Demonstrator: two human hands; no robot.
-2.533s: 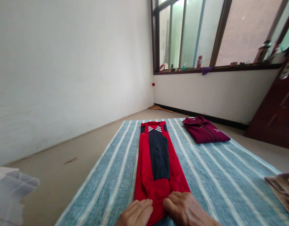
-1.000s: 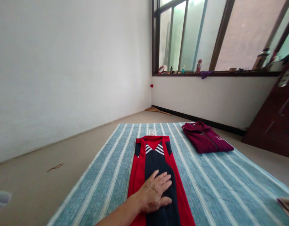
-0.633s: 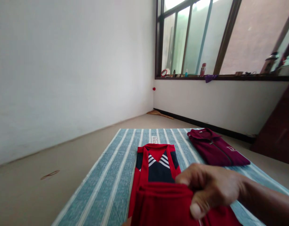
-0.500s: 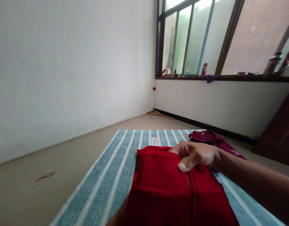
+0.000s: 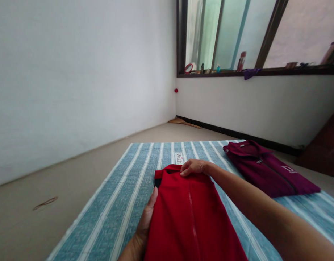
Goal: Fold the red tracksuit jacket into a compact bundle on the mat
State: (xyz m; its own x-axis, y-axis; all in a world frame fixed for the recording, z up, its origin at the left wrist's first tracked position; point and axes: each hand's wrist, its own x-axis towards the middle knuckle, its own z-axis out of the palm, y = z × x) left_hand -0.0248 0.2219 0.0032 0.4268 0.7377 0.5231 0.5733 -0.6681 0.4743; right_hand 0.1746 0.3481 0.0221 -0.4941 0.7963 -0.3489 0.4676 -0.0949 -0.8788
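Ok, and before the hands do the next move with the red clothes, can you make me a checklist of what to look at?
1. Right hand on the red garment: ok, at its far edge, thumb on top.
2. Left hand on it too: ok, along the left side. Whether its fingers go underneath: cannot tell.
3. Layers lined up: not ok, a red and dark part peeks out at the far left corner.
4. Maroon garment kept apart: ok, it lies folded to the right, with striped cloth showing between.
5. Near end neat: cannot tell, the picture cuts it off.
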